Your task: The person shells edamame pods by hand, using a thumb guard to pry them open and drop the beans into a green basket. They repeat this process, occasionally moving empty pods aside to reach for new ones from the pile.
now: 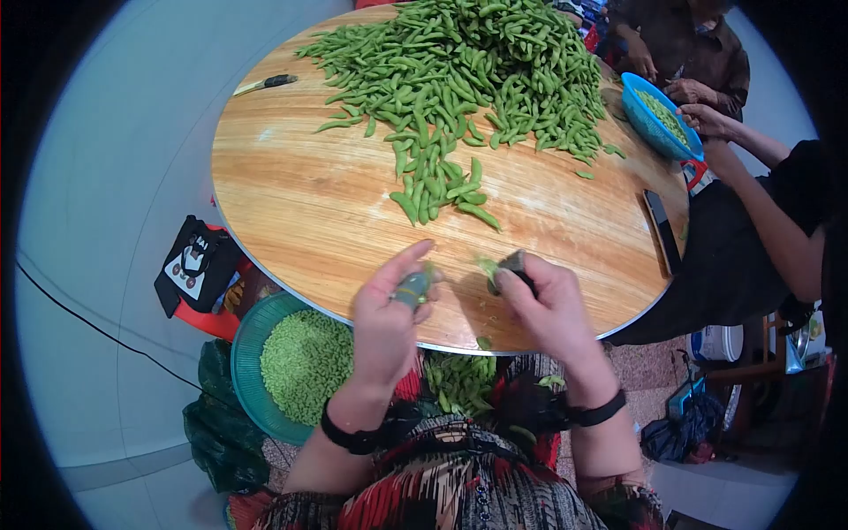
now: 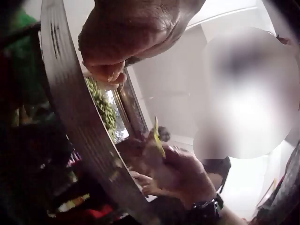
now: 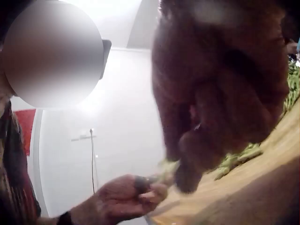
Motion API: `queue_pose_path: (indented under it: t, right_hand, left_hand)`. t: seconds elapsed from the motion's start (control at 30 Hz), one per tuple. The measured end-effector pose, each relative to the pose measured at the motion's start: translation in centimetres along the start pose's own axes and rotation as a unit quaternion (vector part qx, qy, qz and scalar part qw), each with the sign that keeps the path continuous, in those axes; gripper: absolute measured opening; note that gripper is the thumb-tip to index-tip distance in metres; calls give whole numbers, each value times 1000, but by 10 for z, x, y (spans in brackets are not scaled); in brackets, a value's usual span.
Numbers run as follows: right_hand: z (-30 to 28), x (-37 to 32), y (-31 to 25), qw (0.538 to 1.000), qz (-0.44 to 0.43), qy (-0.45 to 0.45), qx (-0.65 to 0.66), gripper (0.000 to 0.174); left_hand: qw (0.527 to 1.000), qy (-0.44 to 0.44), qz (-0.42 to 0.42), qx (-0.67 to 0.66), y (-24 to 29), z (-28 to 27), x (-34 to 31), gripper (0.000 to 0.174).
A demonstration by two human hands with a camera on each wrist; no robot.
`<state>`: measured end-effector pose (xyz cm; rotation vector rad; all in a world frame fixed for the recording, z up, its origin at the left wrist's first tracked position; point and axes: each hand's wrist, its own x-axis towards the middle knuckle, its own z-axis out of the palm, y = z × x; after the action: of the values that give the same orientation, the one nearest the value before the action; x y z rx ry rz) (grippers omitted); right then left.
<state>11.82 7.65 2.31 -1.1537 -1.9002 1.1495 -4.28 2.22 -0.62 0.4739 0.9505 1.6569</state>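
My left hand [image 1: 387, 316] is over the table's near edge, its thumb in a grey-green cover [image 1: 412, 289] and bent toward the curled fingers. Bits of green bean show between thumb and fingers, and the index finger points away. Beside it, my right hand [image 1: 555, 305] wears a dark thumb cover [image 1: 517, 270] and pinches a split edamame pod [image 1: 488, 265], its pale green end sticking out toward the left. In the right wrist view the pod [image 3: 167, 169] is blurred between both hands. Loose edamame pods [image 1: 433, 190] lie just beyond the hands.
A big heap of pods [image 1: 477, 71] covers the far side of the round wooden table [image 1: 291, 177]. Below left stands a green basket [image 1: 250, 389] of shelled beans. More pods [image 1: 459, 384] lie on the lap. A phone [image 1: 661, 231] and another person's blue bowl [image 1: 649, 132] are at right.
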Motion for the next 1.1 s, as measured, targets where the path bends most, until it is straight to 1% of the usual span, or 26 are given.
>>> queue_pose_path:
  t: [0.03,0.07,0.1,0.13,0.2,0.23,0.3,0.33,0.37,0.4,0.47,0.5,0.53,0.57,0.63,0.67,0.7,0.73,0.77,0.8,0.83,0.9,0.97,1.03,1.07,1.1]
  right_hand:
    - [-17,1,-8,994,0,-106,-30,20]
    - [-30,5,-17,968,-16,-229,-105,21]
    - [-37,11,-22,921,-31,-346,-176,23]
    - [-32,20,-24,921,-31,-347,-175,23]
    - [-6,46,-30,927,-152,-204,-274,24]
    - [8,64,-30,931,-167,-162,-282,24]
    - [37,97,-25,919,-189,-100,-331,22]
    - [47,107,-21,903,-197,-78,-373,19]
    - [52,109,-15,903,-199,-78,-373,19]
    - [55,110,-15,882,-211,-86,-412,15]
    - [51,105,-11,843,-247,-84,-470,8]
    - [47,100,-12,843,-246,-86,-471,8]
    - [42,94,-13,840,-240,-79,-480,8]
    - [38,89,-12,837,-235,-71,-489,8]
    - [31,82,-10,839,-217,-73,-494,8]
    - [26,77,-9,867,-192,-59,-455,11]
    - [20,73,-7,893,-166,-44,-416,14]
    - [12,69,-5,893,-164,-45,-417,14]
    - [5,65,-3,939,-104,-89,-315,17]
    - [-1,60,-1,968,-42,-133,-207,20]
    - [-6,55,-2,968,-41,-132,-207,20]
    - [-15,42,-5,975,90,-202,-27,25]
    - [-19,30,-4,975,95,-203,-5,25]
    - [-20,20,-1,974,123,-144,123,25]
    - [-19,14,-3,974,123,-144,124,25]
    - [-18,6,-5,974,121,-142,132,25]
  left_hand:
    - [998,25,37,39,10,-7,-2,30]
    - [993,50,73,77,16,-15,-4,29]
    - [993,52,73,76,21,-28,-5,29]
    - [989,39,83,118,24,-42,-4,30]
    - [977,19,82,194,23,-42,-11,28]
    - [977,19,83,196,17,-35,-16,28]
    - [915,-184,73,351,5,-23,-24,23]
    - [915,-183,75,351,3,-18,-26,23]
    - [931,-194,39,306,2,-14,-28,20]
    - [944,-204,2,260,3,-12,-28,18]
    - [951,-176,7,253,6,-15,-26,19]
    - [958,-147,9,248,8,-18,-24,20]
    - [921,-143,104,346,2,-26,-17,24]
    - [922,-143,103,346,2,-26,-14,24]
    - [889,-102,208,394,3,-24,-6,31]
    - [890,-105,208,393,6,-20,-5,31]
    - [879,-72,214,421,11,-14,-6,34]
    - [866,-38,219,448,14,-10,-6,37]
    - [867,-38,218,447,13,-7,-5,37]
    - [792,-82,299,527,11,-4,-4,39]
    - [700,-125,374,595,9,-1,-4,41]
    - [717,-133,361,581,5,5,-5,39]
    - [733,-141,346,568,0,8,-5,38]
    - [784,-109,313,525,-7,6,-3,26]
    - [784,-109,313,526,-7,6,-2,26]
    - [916,-108,171,347,-7,5,-2,18]
